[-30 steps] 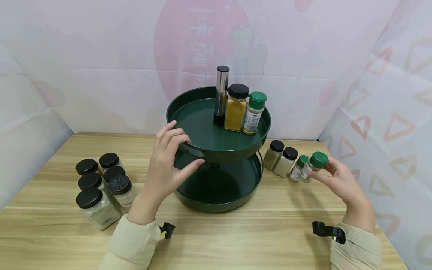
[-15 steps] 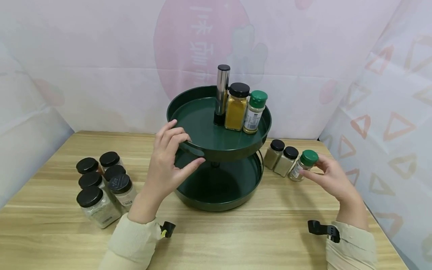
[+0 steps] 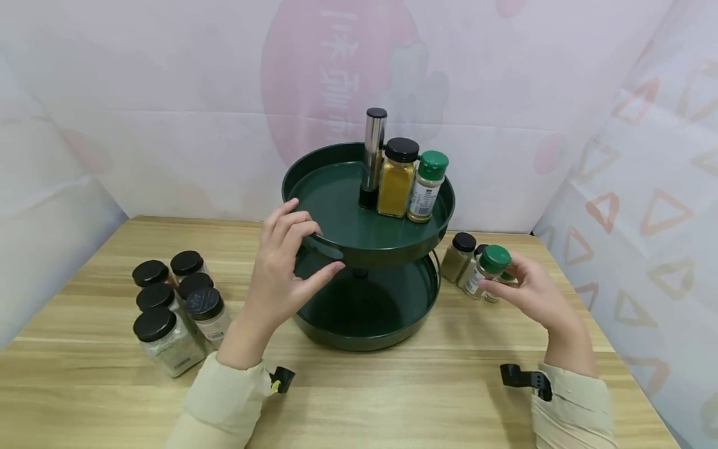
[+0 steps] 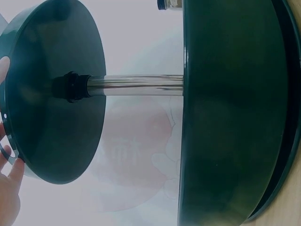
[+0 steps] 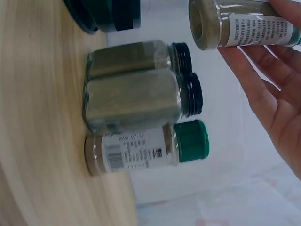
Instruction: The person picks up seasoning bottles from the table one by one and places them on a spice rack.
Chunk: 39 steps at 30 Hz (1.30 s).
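My right hand (image 3: 535, 296) holds a spice jar (image 3: 495, 260) by its upper part. The jar has a green lid and a white label, and in the right wrist view it is raised above the standing jars. A two-tier dark green turntable (image 3: 331, 218) stands in the middle of the table. My left hand (image 3: 275, 268) grips the upper tray's rim at a slot, fingers on the rim and thumb lower down. On that tray stand a yellow-filled jar (image 3: 394, 187) with black lid and a green-lidded jar (image 3: 423, 196), beside a chrome post (image 3: 373, 156).
Two black-lidded jars (image 5: 134, 99) and a smaller green-lidded jar (image 5: 136, 150) stand at the right, partly behind the held jar in the head view. Several black-lidded jars (image 3: 174, 349) cluster at the left. The lower tray (image 3: 364, 315) sits under the upper one. Printed cloth hangs behind.
My right hand has lifted the green-lidded jar and carried it left, past the smaller green-lidded jar and in front of a black-lidded one. My left hand has stayed on the rim.
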Each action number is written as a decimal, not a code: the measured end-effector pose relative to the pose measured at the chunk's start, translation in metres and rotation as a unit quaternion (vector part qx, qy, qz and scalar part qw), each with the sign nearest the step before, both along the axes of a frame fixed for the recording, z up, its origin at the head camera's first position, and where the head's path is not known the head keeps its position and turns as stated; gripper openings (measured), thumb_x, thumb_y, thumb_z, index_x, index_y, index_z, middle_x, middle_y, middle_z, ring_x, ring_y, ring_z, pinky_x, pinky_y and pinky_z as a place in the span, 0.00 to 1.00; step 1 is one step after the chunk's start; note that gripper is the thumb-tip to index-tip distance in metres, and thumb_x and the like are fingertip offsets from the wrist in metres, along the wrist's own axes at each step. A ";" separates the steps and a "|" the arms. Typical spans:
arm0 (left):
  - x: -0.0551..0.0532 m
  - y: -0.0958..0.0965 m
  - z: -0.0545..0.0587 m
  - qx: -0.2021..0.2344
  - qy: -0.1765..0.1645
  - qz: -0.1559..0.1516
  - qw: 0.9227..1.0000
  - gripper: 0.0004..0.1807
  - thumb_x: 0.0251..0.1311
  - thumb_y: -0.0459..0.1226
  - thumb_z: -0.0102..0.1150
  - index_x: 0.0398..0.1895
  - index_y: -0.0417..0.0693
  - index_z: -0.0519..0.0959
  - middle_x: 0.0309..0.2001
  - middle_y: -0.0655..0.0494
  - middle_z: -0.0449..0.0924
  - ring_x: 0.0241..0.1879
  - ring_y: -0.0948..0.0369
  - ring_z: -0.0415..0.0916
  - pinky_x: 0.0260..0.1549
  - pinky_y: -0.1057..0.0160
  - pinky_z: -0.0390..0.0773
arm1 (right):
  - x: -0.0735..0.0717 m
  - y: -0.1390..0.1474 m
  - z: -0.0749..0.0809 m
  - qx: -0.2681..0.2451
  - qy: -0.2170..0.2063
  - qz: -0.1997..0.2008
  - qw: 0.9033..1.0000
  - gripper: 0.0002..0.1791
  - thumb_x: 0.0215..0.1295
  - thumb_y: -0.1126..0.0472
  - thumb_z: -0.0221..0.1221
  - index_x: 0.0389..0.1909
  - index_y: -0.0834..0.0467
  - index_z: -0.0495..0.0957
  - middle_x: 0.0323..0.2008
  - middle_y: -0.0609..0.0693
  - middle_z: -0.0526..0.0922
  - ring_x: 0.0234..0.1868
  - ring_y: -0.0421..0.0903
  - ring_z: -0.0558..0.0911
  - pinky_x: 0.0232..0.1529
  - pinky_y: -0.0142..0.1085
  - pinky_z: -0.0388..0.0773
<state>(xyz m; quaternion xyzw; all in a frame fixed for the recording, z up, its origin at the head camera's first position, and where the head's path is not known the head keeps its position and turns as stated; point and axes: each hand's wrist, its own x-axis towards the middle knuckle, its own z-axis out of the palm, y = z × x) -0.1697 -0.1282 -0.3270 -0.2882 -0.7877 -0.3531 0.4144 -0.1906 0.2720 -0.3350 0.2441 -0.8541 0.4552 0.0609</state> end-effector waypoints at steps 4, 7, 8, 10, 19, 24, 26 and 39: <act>-0.001 0.001 -0.003 0.004 -0.005 -0.002 1.000 0.32 0.61 0.61 0.58 0.47 0.39 0.75 0.53 0.41 0.75 0.72 0.43 0.58 0.73 0.41 0.59 | 0.001 -0.008 0.005 -0.013 0.007 0.016 1.000 0.14 0.60 0.73 0.65 0.46 0.66 0.78 0.38 0.34 0.83 0.34 0.33 0.82 0.34 0.26 0.80; -0.001 0.002 -0.003 0.001 -0.008 -0.001 1.000 0.33 0.61 0.61 0.57 0.48 0.40 0.75 0.53 0.41 0.75 0.72 0.44 0.58 0.73 0.42 0.59 | 0.001 -0.012 0.009 -0.033 0.021 0.035 0.999 0.14 0.59 0.76 0.64 0.46 0.66 0.78 0.38 0.35 0.83 0.33 0.34 0.82 0.34 0.26 0.80; -0.001 0.002 -0.003 0.000 -0.008 -0.001 1.000 0.32 0.60 0.60 0.60 0.48 0.40 0.75 0.53 0.41 0.75 0.72 0.44 0.58 0.73 0.42 0.59 | 0.000 -0.014 0.010 -0.043 0.025 0.046 0.998 0.16 0.58 0.78 0.63 0.47 0.66 0.78 0.38 0.35 0.83 0.34 0.34 0.82 0.35 0.26 0.80; -0.001 0.003 -0.003 -0.003 -0.007 0.000 1.000 0.29 0.58 0.55 0.67 0.48 0.39 0.75 0.54 0.41 0.75 0.73 0.44 0.58 0.73 0.43 0.59 | 0.000 -0.016 0.015 -0.061 0.027 0.069 0.995 0.17 0.57 0.79 0.62 0.47 0.66 0.77 0.39 0.37 0.83 0.35 0.34 0.82 0.35 0.26 0.80; 0.000 0.002 -0.002 -0.002 -0.004 0.005 1.000 0.30 0.42 0.36 0.80 0.48 0.40 0.75 0.54 0.42 0.75 0.72 0.44 0.58 0.72 0.42 0.60 | 0.001 -0.025 0.041 -0.084 0.063 0.106 0.989 0.20 0.54 0.83 0.62 0.48 0.66 0.79 0.42 0.39 0.84 0.39 0.33 0.83 0.43 0.25 0.83; 0.001 0.001 -0.002 -0.003 -0.006 0.007 1.000 0.31 0.43 0.37 0.80 0.49 0.40 0.74 0.54 0.42 0.75 0.73 0.44 0.57 0.73 0.43 0.60 | -0.002 -0.029 0.055 -0.159 0.064 0.162 0.972 0.26 0.51 0.88 0.59 0.50 0.66 0.80 0.46 0.46 0.86 0.43 0.37 0.84 0.44 0.26 0.84; 0.001 0.001 -0.002 -0.003 -0.005 0.007 1.000 0.30 0.43 0.37 0.80 0.49 0.39 0.74 0.54 0.42 0.75 0.73 0.44 0.57 0.73 0.43 0.60 | -0.004 -0.029 0.061 -0.173 0.069 0.176 0.967 0.26 0.51 0.88 0.58 0.52 0.67 0.79 0.48 0.48 0.87 0.45 0.37 0.85 0.45 0.26 0.83; 0.001 0.000 0.000 -0.002 -0.005 0.009 1.000 0.31 0.42 0.36 0.80 0.49 0.40 0.74 0.54 0.43 0.75 0.73 0.44 0.58 0.72 0.41 0.61 | -0.011 -0.040 0.103 -0.184 0.099 0.150 0.966 0.21 0.54 0.86 0.58 0.51 0.83 0.71 0.49 0.46 0.87 0.50 0.39 0.85 0.50 0.26 0.82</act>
